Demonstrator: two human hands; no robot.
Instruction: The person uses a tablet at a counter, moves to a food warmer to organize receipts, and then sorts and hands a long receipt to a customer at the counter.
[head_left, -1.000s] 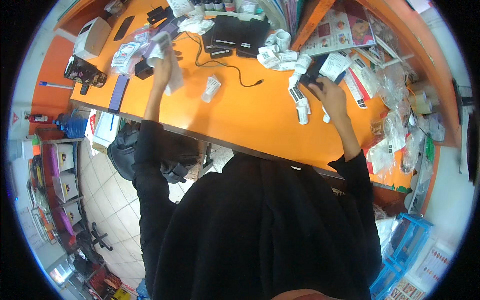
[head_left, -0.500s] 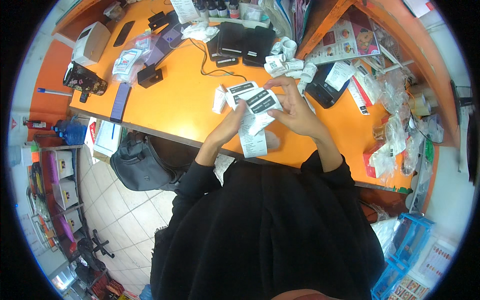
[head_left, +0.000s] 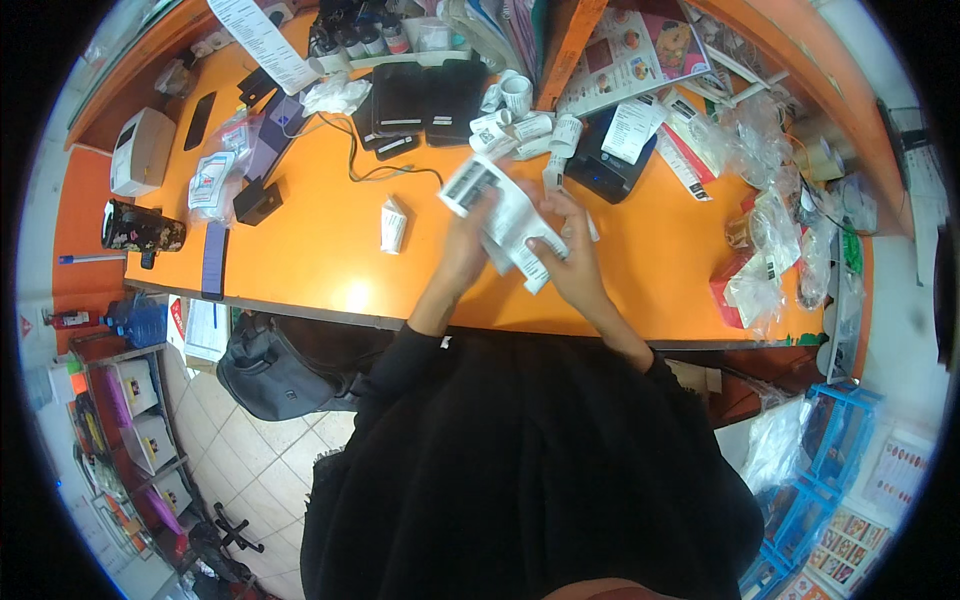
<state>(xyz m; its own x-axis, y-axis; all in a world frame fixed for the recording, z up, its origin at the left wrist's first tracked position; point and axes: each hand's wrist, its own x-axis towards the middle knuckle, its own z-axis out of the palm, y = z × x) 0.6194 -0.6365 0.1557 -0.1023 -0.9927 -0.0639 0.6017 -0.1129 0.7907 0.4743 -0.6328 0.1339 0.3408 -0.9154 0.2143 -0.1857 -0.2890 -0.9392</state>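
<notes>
Above the orange desk I hold a printed paper receipt (head_left: 512,222) between both hands. My left hand (head_left: 466,245) is closed on its left part, near a dark printed block; these fingers are slightly blurred. My right hand (head_left: 573,262) pinches the lower right part between thumb and fingers. The paper looks bent or folded, and I cannot tell how many layers there are. To the left of my left hand stands a small folded white paper (head_left: 393,225). Beyond my hands lie several curled paper rolls (head_left: 516,95) with print on them.
Around the orange desk (head_left: 320,245) are black cases (head_left: 398,98), a black device (head_left: 607,160) with a slip on it, plastic bags (head_left: 775,235), a white printer-like box (head_left: 142,152) and a flowered black case (head_left: 142,228). A black bag (head_left: 270,370) sits below the front edge.
The receipt's long hanging tail no longer shows below my hands; the paper is gathered between them and tilted. The view has shifted, showing more of the desk's front right.
</notes>
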